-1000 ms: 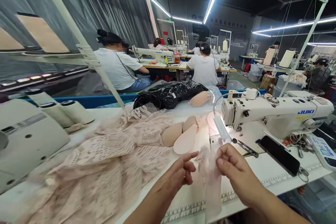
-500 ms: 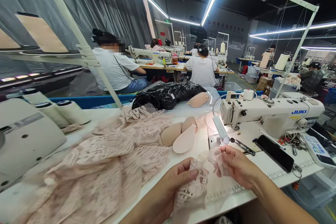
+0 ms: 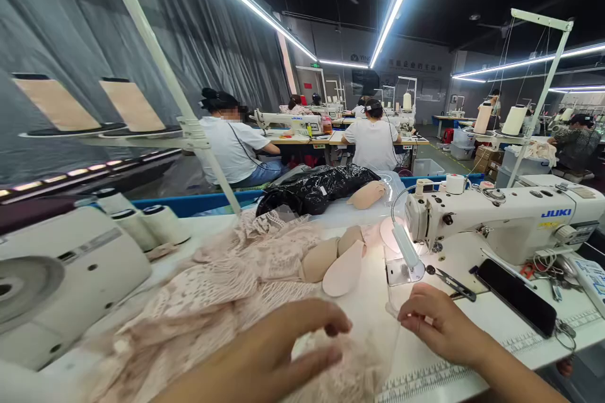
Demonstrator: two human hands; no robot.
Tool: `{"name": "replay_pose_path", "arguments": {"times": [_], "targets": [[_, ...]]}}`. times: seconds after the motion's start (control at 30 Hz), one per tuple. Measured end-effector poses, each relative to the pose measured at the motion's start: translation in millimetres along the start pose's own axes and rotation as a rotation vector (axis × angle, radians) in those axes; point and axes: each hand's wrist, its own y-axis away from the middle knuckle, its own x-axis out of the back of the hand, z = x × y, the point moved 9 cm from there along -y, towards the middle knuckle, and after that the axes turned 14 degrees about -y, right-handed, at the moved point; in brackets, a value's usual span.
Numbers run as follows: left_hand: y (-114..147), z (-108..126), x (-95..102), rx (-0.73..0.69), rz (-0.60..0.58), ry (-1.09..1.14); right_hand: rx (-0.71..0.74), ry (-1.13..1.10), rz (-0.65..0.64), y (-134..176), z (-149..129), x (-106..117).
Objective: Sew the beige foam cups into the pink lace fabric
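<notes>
My left hand (image 3: 295, 343) is held over a pale pink lace piece (image 3: 347, 368), thumb and fingers apart with nothing visible between them. My right hand (image 3: 437, 321) pinches a sheer strip of fabric (image 3: 393, 311) at the front of the needle area. That strip seems to run down toward the lace piece; the join is blurred. Beyond my left hand, several beige bra cups (image 3: 344, 269) rest beside a heap of pale pink lace fabric (image 3: 227, 277). The sewing machine (image 3: 501, 214) stands to the right, its small lamp (image 3: 405, 242) lit.
Thread snips (image 3: 454, 283) and a black phone (image 3: 515, 296) lie right of my right hand. A ruler strip (image 3: 425, 381) runs along the table's front edge. A black plastic bag (image 3: 321, 189) sits behind, thread cones (image 3: 161, 223) at left. Co-workers (image 3: 373, 141) sit ahead.
My left hand has let go of the lace and opened, moving slightly left. The lace has dropped lower onto the table. My right hand still pinches sheer fabric; the view has tilted up and left.
</notes>
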Motion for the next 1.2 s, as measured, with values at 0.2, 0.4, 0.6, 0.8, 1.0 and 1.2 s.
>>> {"name": "replay_pose_path", "arguments": {"times": [0.2, 0.4, 0.6, 0.8, 1.0, 1.2], "targets": [[-84.2, -47.7, 5.7, 0.389, 0.204, -0.223, -0.345, -0.188, 0.111, 3.7, 51.7, 8.3], [-95.7, -67.4, 6.1, 0.417, 0.242, -0.064, -0.453, -0.349, 0.211, 4.8, 66.7, 11.5], [-55.5, -37.9, -4.7, 0.270, 0.104, 0.485, -0.452, -0.480, 0.260, 1.9, 66.6, 10.5], [-55.3, 9.1, -42.8, 0.151, -0.071, 0.207, -0.432, -0.572, 0.266, -0.2, 51.2, 4.1], [-70.3, 37.0, -17.4, -0.050, 0.144, 0.061, -0.339, -0.336, 0.195, -5.7, 17.6, 3.2], [-82.0, 35.9, -4.6, -0.091, -0.029, 0.183, 0.091, 0.140, 0.242, -12.0, -44.3, 20.1]]}}
